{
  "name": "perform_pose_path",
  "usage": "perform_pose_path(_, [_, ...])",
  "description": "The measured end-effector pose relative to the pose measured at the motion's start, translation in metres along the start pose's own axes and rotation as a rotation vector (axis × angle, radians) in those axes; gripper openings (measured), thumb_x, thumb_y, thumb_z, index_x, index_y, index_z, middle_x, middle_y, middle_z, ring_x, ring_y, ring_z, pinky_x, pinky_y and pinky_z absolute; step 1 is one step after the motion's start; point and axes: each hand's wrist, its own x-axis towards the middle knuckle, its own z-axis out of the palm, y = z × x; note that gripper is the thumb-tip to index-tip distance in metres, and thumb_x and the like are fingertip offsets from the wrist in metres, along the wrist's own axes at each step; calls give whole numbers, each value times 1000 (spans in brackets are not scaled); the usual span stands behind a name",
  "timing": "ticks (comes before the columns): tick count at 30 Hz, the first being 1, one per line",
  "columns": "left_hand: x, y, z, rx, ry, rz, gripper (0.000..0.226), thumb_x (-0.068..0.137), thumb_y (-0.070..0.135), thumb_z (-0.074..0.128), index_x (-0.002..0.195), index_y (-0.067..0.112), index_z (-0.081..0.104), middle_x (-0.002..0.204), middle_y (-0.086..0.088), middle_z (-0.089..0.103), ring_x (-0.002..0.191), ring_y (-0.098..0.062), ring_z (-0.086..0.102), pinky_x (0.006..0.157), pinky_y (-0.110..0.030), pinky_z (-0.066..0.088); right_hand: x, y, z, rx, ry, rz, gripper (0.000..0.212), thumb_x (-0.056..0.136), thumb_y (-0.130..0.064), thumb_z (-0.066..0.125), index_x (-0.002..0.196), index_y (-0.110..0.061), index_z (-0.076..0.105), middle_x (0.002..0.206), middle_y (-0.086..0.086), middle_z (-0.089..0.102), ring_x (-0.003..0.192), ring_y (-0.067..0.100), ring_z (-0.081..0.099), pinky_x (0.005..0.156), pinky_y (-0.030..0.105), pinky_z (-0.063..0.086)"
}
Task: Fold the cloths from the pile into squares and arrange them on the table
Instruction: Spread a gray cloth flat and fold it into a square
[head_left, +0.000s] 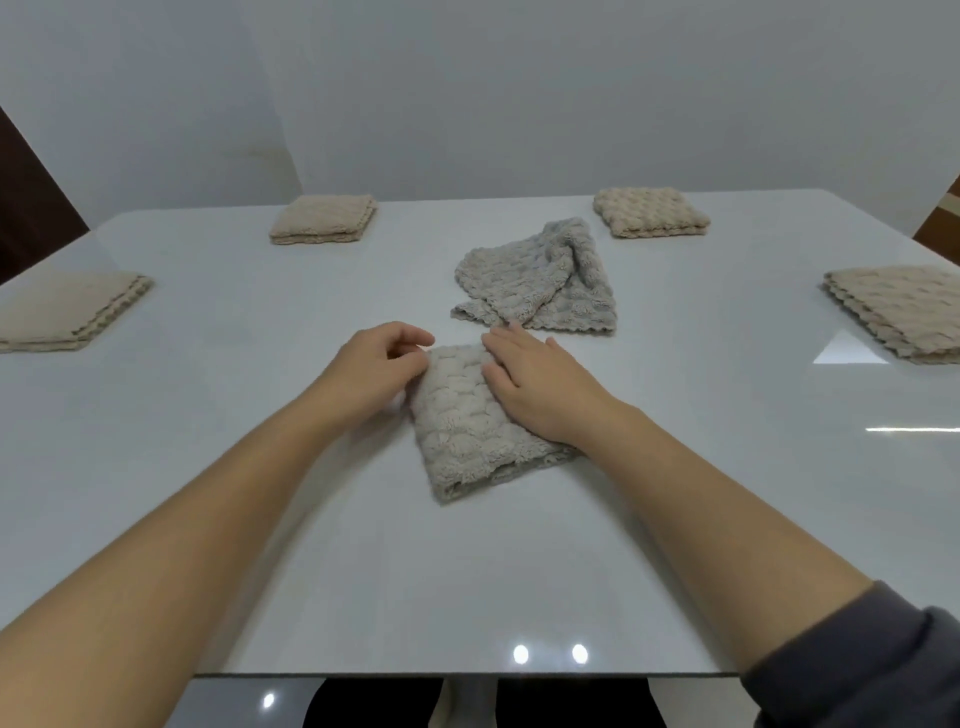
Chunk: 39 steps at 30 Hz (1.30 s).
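A grey-beige fluffy cloth (462, 431), folded into a narrow rectangle, lies on the white table (467, 582) in front of me. My left hand (371, 371) pinches its far left corner with curled fingers. My right hand (535, 387) lies flat on its right half, fingers spread and pressing down. Just beyond it a crumpled grey cloth (545, 278) lies unfolded, touched by neither hand.
Folded beige squares sit around the table: one at the far left (324, 218), one at the left edge (67, 309), one at the far right (652, 212), one at the right edge (898, 309). A grey wall stands behind the table.
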Motion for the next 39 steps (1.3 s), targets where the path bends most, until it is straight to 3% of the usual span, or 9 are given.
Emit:
perform_pose_path(2, [-4, 0, -9, -10, -74, -21, 11, 89, 17, 66, 99, 22, 68, 94, -5, 70, 80, -10, 61, 72, -21, 49, -3, 2, -2, 37, -43, -107, 50, 105, -34, 29, 152, -17, 28, 161, -2, 23, 150, 12, 9, 121, 42, 10])
perform_pose_path(7, [-16, 0, -31, -64, -275, -54, 23, 85, 14, 72, 107, 18, 67, 72, 5, 62, 73, -16, 52, 65, -19, 43, -6, 1, -3, -64, -34, -188, 54, 103, -44, 33, 152, -24, 27, 161, -6, 22, 150, 9, 8, 122, 45, 5])
perform_pose_path(10, [-14, 2, -37, -154, -322, 12, 50, 73, 20, 81, 119, 23, 63, 81, 6, 65, 77, -12, 55, 69, -24, 40, -8, -2, -7, -189, -17, -155, 57, 102, -49, 32, 153, -24, 24, 162, -6, 18, 150, 11, 5, 121, 49, 1])
perform_pose_path(13, [-9, 6, -39, -259, -413, 42, 70, 58, 32, 83, 124, 28, 60, 94, 4, 64, 71, -6, 53, 57, -17, 39, -10, -3, -7, -210, -66, -107, 55, 104, -45, 27, 154, -25, 19, 163, -5, 13, 151, 13, 4, 120, 51, -1])
perform_pose_path(20, [4, 7, -40, 62, -516, -139, 94, 26, 65, 88, 101, 13, 65, 64, 9, 55, 47, -3, 38, 41, -14, 29, -9, 1, 0, -84, -119, -48, 50, 106, -41, 21, 155, -31, 18, 164, -6, 7, 151, 13, 1, 120, 51, -2])
perform_pose_path(25, [11, 16, -38, 66, -549, -86, 55, 43, 54, 86, 79, 19, 62, 60, 10, 47, 50, -5, 36, 46, -14, 29, -8, 1, 1, -81, -123, -55, 50, 105, -42, 20, 155, -32, 16, 164, -7, 5, 151, 12, 0, 120, 51, -2])
perform_pose_path(31, [17, 13, -40, -169, -758, -117, 54, 50, 52, 89, 73, 15, 57, 62, -1, 38, 47, -9, 31, 44, -16, 29, -9, 2, 2, -45, -123, -52, 50, 105, -42, 20, 155, -34, 14, 164, -9, 5, 150, 12, 0, 120, 51, -2])
perform_pose_path(36, [22, 20, -41, 139, -825, -191, 55, 47, 63, 86, 70, 19, 62, 64, -3, 26, 49, -13, 16, 42, -18, 20, -10, 1, 1, -41, -124, -48, 51, 105, -42, 20, 155, -32, 15, 164, -9, 5, 150, 12, 0, 120, 51, -2])
perform_pose_path(39, [25, 25, -44, 0, -938, -168, 38, 54, 57, 85, 66, 25, 68, 54, 9, 37, 44, -8, 19, 43, -16, 21, -9, 2, 3, -38, -124, -49, 51, 105, -42, 19, 155, -33, 14, 164, -10, 5, 150, 12, 0, 120, 52, -2])
